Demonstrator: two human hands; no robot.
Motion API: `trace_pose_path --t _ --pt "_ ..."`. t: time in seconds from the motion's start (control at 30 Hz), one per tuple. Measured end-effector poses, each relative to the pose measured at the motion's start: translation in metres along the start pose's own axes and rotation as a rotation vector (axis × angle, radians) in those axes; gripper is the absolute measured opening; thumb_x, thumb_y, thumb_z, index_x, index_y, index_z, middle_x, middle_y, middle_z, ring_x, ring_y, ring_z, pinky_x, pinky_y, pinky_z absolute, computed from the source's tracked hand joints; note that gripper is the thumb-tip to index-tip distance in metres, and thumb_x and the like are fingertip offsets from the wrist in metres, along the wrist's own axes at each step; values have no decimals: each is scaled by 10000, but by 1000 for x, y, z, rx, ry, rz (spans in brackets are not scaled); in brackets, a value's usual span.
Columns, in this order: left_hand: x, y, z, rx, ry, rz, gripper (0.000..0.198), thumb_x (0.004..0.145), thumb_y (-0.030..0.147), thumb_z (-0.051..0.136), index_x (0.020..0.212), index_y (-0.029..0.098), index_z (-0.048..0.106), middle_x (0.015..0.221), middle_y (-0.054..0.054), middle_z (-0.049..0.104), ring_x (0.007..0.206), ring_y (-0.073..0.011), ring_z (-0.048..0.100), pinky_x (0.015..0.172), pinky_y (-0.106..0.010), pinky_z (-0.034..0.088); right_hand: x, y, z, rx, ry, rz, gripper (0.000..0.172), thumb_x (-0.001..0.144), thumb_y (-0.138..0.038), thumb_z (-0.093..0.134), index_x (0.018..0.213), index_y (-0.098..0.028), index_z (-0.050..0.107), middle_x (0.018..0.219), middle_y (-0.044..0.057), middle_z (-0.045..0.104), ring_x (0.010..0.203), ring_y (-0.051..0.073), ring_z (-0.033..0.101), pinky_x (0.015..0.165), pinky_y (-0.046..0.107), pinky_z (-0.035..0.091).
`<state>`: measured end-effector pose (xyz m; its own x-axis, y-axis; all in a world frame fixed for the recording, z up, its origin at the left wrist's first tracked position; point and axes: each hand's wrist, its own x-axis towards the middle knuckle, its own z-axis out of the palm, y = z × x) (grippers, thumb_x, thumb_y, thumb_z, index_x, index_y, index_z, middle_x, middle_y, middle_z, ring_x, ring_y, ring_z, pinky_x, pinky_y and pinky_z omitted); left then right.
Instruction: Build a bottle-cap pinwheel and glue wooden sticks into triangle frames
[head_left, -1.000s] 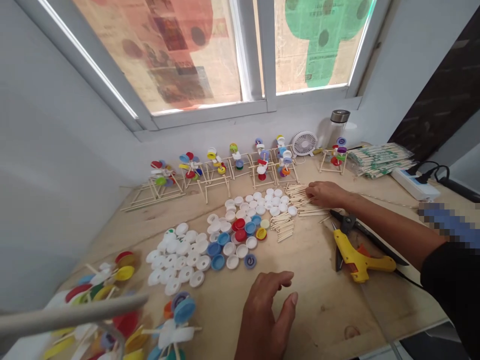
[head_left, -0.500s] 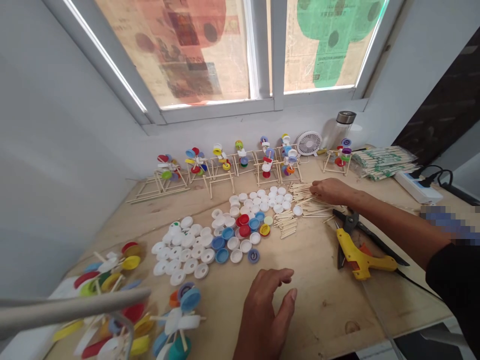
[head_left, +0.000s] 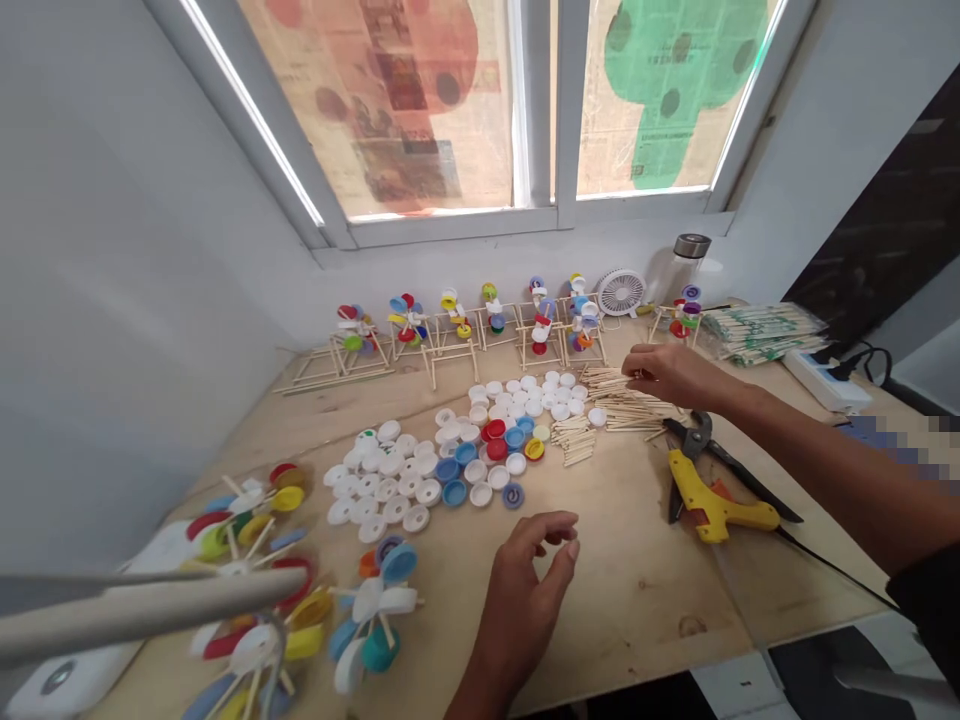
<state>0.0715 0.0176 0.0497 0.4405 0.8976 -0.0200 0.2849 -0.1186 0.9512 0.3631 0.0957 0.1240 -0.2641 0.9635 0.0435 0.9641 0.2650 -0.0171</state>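
My right hand (head_left: 667, 373) reaches across the wooden table (head_left: 645, 600) to a pile of thin wooden sticks (head_left: 626, 405). Its fingers are pinched on one or more sticks at the pile's top edge. My left hand (head_left: 525, 590) hovers just above the table near the front edge, fingers curled loosely with nothing in them. Scattered bottle caps (head_left: 420, 470), mostly white with some blue and red, lie between my hands and the wall. A yellow glue gun (head_left: 712, 505) and black pliers (head_left: 694, 440) rest to the right of the sticks.
Small windmill models of sticks and caps (head_left: 465, 330) line the wall under the window. More cap windmills (head_left: 292, 590) sit at the front left behind a blurred grey bar (head_left: 135, 610). A small white fan (head_left: 621, 292), a jar (head_left: 686, 262), packed chopsticks (head_left: 761, 330) and a power strip (head_left: 825, 378) stand at the back right.
My right hand has lifted slightly off the stick pile with its fingers pinched. My left hand's fingers have curled in from flat. The view has shifted back and to the left.
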Motion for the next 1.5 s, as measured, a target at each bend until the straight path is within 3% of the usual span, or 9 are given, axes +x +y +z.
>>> trace_pose_path --t 0.1,0.27,0.47,0.67,0.8,0.97,1.2,1.37,1.5 --pt "5 -3 3 -171 6 -67 228 772 290 577 937 169 677 854 -67 708 813 -194 632 751 -324 473 -8 -29 -3 266 7 37 160 808 -331 517 770 -184 567 701 4 567 619 108 492 575 210 332" --pt "11 -3 10 -467 90 -161 291 721 341 635 942 153 655 856 -69 694 738 -160 623 629 -256 465 -17 -82 19 801 -193 102 213 716 -383 587 676 -185 522 528 -64 421 498 75 368 471 199 262" --pt "5 -7 12 -628 92 -217 339 641 370 705 859 146 574 668 -18 634 541 -115 571 456 -197 352 -20 -119 54 816 -275 112 188 696 -334 569 626 -177 493 521 -65 426 496 70 365 458 197 251" --pt "0 -18 10 -750 120 -317 408 609 325 717 912 151 506 629 -15 649 463 -86 521 418 -178 307 -24 -141 64 677 -279 112 183 714 -322 557 614 -183 492 532 -53 466 513 82 405 468 203 263" --pt "-4 -29 6 -647 139 -306 368 626 312 674 922 142 536 620 -15 649 437 -81 488 403 -183 308 -28 -142 65 554 -267 127 252 737 -364 558 586 -191 455 522 -48 476 517 90 426 490 210 275" --pt "-10 -42 -2 -374 171 -253 311 665 236 593 955 122 604 567 11 623 411 -68 431 431 -193 331 -33 -122 68 364 -279 201 220 736 -345 570 591 -197 495 593 2 563 552 124 470 512 240 279" --pt "-14 -49 -8 -196 166 -215 377 711 217 558 1060 98 638 595 -7 647 461 -97 482 482 -213 365 -30 -111 79 224 -336 239 144 721 -329 571 641 -210 577 683 33 632 638 178 548 531 265 295" --pt "-16 -49 -14 0 162 -189 380 720 188 559 1083 128 656 595 -5 647 513 -124 528 541 -234 396 -28 -100 81 210 -372 273 210 764 -376 549 643 -209 591 652 12 638 628 159 571 548 256 341" --pt "-16 -47 -17 112 166 -153 361 718 176 571 1064 156 672 581 1 633 552 -148 549 599 -258 410 -37 -101 70 129 -274 369 231 807 -404 509 820 -201 619 858 67 674 767 210 602 606 284 377"
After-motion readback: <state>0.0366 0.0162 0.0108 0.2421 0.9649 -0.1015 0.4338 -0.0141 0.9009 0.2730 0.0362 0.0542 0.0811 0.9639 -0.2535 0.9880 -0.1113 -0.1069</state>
